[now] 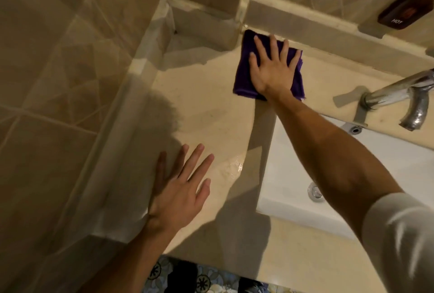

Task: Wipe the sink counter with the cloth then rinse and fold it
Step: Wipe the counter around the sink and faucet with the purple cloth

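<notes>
Beige tiled walls enclose the pale stone counter, which looks smooth and wet in patches, beside a white sink and chrome tap. The folded purple cloth lies at the counter's back edge; it is probably soft, light and best pressed flat. The right hand presses it, fingers spread straight. The left hand rests nearer, fingers splayed, holding nothing.

Left of the sink basin the counter lies bare — room to pass there. Left of this strip the tiled wall blocks; behind the basin the low ledge and the faucet stand in the way.
</notes>
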`<act>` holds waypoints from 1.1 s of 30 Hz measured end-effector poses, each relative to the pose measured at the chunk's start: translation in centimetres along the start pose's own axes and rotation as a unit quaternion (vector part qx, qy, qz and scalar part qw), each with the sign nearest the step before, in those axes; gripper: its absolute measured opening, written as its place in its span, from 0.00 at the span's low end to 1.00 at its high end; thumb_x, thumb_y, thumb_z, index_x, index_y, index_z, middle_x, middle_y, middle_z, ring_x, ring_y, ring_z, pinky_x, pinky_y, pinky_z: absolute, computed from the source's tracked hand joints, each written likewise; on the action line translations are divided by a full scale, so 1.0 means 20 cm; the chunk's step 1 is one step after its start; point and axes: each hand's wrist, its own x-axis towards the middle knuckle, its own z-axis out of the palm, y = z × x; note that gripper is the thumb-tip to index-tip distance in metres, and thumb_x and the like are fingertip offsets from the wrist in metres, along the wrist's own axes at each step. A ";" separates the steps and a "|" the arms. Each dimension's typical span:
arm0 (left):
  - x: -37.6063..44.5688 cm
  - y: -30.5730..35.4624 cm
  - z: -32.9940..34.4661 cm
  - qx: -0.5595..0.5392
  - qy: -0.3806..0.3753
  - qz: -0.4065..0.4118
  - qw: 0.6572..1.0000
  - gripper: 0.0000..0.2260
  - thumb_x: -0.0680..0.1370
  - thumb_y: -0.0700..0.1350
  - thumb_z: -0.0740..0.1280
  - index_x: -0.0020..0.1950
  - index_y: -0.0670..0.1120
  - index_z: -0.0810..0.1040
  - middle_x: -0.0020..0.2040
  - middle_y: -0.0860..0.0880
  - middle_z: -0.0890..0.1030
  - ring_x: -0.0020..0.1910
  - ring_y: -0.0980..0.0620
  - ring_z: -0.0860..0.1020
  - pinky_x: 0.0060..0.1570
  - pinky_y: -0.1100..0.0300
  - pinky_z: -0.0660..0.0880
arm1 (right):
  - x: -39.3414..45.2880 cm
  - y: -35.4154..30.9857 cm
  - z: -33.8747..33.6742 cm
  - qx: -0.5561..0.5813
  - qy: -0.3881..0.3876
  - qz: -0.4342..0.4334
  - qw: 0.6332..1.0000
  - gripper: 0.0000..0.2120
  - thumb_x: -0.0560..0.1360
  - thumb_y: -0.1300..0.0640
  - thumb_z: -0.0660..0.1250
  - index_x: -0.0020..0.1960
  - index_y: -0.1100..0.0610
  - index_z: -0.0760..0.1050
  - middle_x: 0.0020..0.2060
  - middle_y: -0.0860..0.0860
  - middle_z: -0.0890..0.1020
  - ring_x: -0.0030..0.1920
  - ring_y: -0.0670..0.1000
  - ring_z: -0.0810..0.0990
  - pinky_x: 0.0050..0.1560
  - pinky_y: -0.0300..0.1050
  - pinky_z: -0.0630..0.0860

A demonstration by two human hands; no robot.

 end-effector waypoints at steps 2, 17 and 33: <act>0.00 0.00 0.01 0.003 0.003 0.001 1.000 0.25 0.83 0.58 0.52 0.81 0.57 0.57 0.83 0.53 0.54 0.82 0.45 0.56 0.75 0.33 0.54 | 0.03 0.00 -0.01 -0.007 0.005 -0.007 1.000 0.30 0.80 0.34 0.38 0.81 0.38 0.48 0.83 0.47 0.48 0.82 0.59 0.43 0.77 0.69 0.37; 0.00 -0.01 0.04 -0.006 0.038 0.010 0.999 0.25 0.83 0.57 0.55 0.80 0.57 0.61 0.82 0.53 0.59 0.81 0.46 0.59 0.76 0.37 0.53 | -0.65 -0.14 0.14 0.027 0.014 -0.049 0.998 0.29 0.83 0.37 0.42 0.82 0.42 0.50 0.82 0.48 0.52 0.82 0.59 0.46 0.78 0.66 0.41; -0.03 -0.01 0.03 0.014 0.026 -0.002 1.000 0.25 0.85 0.57 0.44 0.83 0.58 0.50 0.83 0.54 0.51 0.82 0.50 0.52 0.77 0.37 0.49 | -2.14 -0.07 0.25 0.014 -0.058 -0.123 0.991 0.28 0.84 0.39 0.49 0.82 0.43 0.48 0.83 0.48 0.49 0.82 0.56 0.43 0.77 0.67 0.52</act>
